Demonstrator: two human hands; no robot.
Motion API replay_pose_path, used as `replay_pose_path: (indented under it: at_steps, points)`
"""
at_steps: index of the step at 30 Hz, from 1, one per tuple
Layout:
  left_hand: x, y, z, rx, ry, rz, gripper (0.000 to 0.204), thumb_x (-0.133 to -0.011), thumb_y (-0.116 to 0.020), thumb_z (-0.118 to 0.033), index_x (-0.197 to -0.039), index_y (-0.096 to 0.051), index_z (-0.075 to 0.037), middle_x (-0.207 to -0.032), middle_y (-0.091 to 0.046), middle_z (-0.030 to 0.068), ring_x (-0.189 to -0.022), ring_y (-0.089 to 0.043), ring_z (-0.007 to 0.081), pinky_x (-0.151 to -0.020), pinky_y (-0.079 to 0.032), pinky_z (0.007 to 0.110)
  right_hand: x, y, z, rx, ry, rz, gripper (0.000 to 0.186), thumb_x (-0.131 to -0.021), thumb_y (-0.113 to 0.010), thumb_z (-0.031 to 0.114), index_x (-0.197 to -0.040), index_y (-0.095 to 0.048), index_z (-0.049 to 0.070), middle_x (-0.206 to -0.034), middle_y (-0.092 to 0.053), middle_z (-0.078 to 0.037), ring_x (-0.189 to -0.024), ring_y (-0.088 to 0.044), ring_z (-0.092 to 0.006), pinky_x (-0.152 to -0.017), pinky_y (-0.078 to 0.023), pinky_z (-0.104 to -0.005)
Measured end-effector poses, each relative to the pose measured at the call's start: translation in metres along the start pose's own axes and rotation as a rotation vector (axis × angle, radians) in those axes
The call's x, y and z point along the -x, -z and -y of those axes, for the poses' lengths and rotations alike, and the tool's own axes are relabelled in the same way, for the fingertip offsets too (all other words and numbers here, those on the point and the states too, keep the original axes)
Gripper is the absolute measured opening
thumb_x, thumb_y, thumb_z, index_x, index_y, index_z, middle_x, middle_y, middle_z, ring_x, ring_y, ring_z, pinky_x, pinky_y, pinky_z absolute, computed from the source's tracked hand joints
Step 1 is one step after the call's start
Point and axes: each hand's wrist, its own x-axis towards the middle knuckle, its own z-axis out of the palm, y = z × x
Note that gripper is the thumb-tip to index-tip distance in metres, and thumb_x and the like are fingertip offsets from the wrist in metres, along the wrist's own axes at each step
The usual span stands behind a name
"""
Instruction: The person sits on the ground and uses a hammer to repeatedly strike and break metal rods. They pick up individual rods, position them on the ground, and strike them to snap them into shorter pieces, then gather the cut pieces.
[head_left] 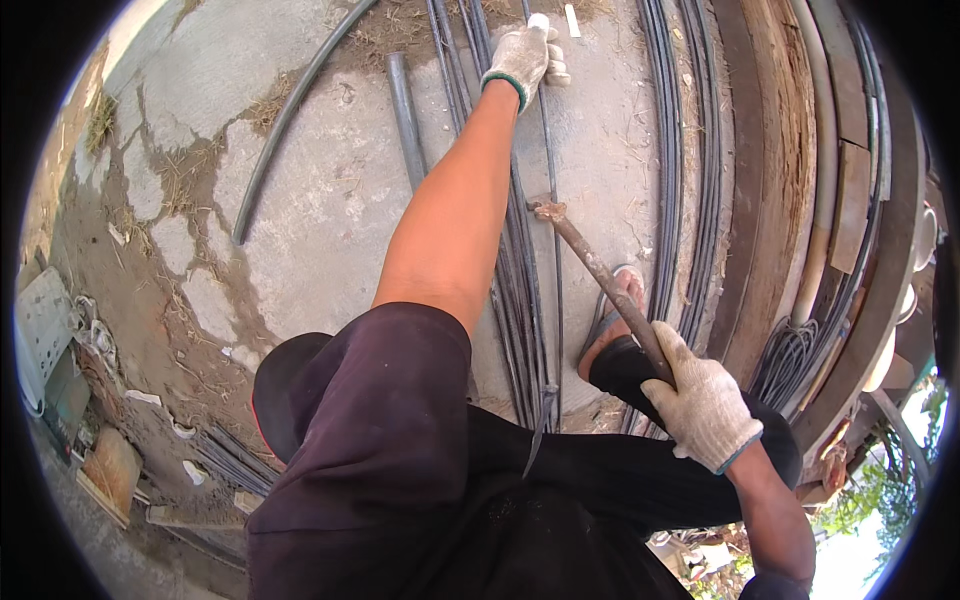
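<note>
My left hand [519,60], in a white knit glove with a green cuff, reaches to the top of the view. Its fingers close around a thin dark steel rod [558,300] that runs lengthwise over the concrete. A white tip shows at the upper side of that hand; whether it is a fingertip or a separate thing I cannot make out. Gloved the same way, my right hand [704,408] grips a rusty rebar bending bar [603,273]. The bar slants up and left, and its notched head meets the thin rod. Beside the rod lies a bundle of dark steel rods [518,290].
More rod bundles [664,150] lie to the right, alongside wooden beams [775,170] and a pale pipe [822,180]. My sandalled foot [622,305] is near the bar. A grey pipe [405,120] and a curved hose [290,130] lie left on cracked concrete [320,210].
</note>
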Motion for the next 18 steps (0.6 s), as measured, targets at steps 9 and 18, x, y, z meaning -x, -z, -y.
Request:
replay_pose_path:
  at_steps: [9, 18]
  points:
    - [0.006, -0.041, -0.041, -1.1, -0.34, -0.319, 0.063, -0.101, -0.054, -0.055, -0.127, -0.074, -0.001, -0.13, -0.072, 0.0283, -0.125, -0.068, 0.041, -0.107, -0.053, 0.05, 0.118, 0.151, 0.009, -0.157, -0.082, -0.079, 0.072, -0.079, -0.066, 0.006, -0.15, -0.056, 0.002, -0.089, -0.068, -0.012, -0.071, -0.067, -0.0191, -0.071, -0.054, -0.0322]
    - [0.097, 0.021, -0.184, -1.166, -0.444, -0.633, 0.043, -0.098, -0.063, -0.043, -0.108, -0.079, -0.004, -0.113, -0.077, 0.0227, -0.109, -0.074, 0.0357, -0.095, -0.057, 0.048, 0.041, 0.064, -0.125, -0.15, 0.031, -0.638, 0.071, -0.088, -0.064, 0.001, -0.157, -0.052, 0.006, -0.119, -0.07, -0.024, -0.106, -0.068, -0.027, -0.099, -0.053, -0.0367]
